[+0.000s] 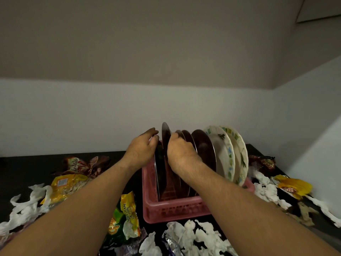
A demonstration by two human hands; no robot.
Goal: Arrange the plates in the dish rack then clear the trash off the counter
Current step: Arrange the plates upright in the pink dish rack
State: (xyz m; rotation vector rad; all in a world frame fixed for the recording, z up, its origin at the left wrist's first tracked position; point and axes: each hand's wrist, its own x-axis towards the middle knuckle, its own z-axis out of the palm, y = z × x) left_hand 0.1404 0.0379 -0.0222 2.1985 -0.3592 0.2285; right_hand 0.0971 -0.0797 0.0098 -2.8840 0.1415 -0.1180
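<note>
A pink plastic dish rack [173,211] stands on the dark counter [24,169] against the wall. Several steel plates [205,150] stand on edge in it, with two white patterned plates [227,154] at its right end. My right hand [181,154] grips the rim of an upright steel plate [165,133] near the rack's left end. My left hand [143,146] hovers just left of that plate, fingers loosely curved, touching or nearly touching its edge. Snack wrappers [127,217] and crumpled white tissues [199,235] litter the counter around the rack.
More wrappers [68,183] and tissues [27,206] lie at the left. At the right are a yellow wrapper [295,186], a red one [263,161] and more tissues [265,191]. White walls close in behind and on the right side.
</note>
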